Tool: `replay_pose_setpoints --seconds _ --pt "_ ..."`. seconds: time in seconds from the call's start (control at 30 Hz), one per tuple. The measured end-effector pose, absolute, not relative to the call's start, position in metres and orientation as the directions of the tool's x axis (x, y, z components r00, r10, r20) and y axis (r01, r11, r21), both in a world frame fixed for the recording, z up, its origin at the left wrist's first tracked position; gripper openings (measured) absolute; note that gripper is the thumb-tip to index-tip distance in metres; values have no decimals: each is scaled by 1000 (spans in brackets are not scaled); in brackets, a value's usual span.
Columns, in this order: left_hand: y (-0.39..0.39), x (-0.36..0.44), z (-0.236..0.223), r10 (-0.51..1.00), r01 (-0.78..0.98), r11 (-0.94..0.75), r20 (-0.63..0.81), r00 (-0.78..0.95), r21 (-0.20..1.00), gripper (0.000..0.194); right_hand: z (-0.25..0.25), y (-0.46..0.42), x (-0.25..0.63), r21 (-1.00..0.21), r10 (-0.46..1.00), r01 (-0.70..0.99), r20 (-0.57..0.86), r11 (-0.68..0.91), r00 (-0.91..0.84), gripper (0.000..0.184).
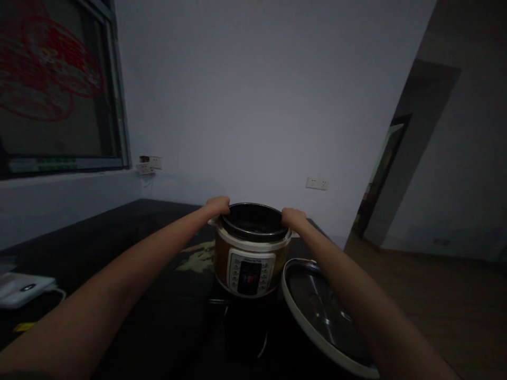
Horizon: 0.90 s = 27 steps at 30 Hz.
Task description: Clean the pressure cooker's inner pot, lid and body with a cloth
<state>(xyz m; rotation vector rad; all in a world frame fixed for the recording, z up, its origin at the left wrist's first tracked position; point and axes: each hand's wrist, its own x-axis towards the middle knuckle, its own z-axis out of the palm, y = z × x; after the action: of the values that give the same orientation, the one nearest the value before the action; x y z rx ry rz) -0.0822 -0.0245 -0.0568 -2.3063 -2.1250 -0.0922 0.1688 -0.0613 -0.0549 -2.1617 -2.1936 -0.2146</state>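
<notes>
An electric pressure cooker (249,264) with a brown and white body and a control panel stands on a dark table (130,237). Its lid is off, and a dark inner pot (253,221) sits in the top. My left hand (217,206) is closed on the pot's left rim. On the right rim my right hand (293,216) is closed in the same way. The cooker's lid (317,311) lies upside down on the table to the cooker's right, under my right forearm.
A white device with a cable (24,289) lies at the table's left edge. Wall sockets (316,183) sit on the back wall, and others (149,162) are near a dark window (55,89). A doorway (386,169) opens on the right.
</notes>
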Motion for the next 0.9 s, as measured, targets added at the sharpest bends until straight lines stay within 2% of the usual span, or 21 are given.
replay_pose_setpoints --seconds 0.13,0.27,0.43,0.57,0.73,0.8,0.9 --pt "-20 -85 -55 994 994 -80 76 74 69 33 -51 -64 169 65 993 997 110 -50 42 34" --pt "-18 -87 -43 988 989 -92 132 76 115 32 -39 -70 169 46 987 996 146 -77 70 34" --pt "-21 -92 -16 965 972 -119 254 66 201 29 -5 -79 169 -5 961 995 257 -101 99 34" --pt "-35 -98 11 906 947 -166 423 36 276 29 24 -91 169 -69 920 994 377 -90 109 29" --pt "-78 -109 45 797 912 -219 602 -38 348 42 47 -119 166 -163 833 987 545 -8 97 42" --pt "-105 -115 58 701 846 -320 708 -91 426 45 51 -134 161 -266 736 959 668 102 107 45" --pt "-154 -127 70 674 753 -426 731 -105 502 54 49 -162 148 -375 617 879 777 293 126 46"
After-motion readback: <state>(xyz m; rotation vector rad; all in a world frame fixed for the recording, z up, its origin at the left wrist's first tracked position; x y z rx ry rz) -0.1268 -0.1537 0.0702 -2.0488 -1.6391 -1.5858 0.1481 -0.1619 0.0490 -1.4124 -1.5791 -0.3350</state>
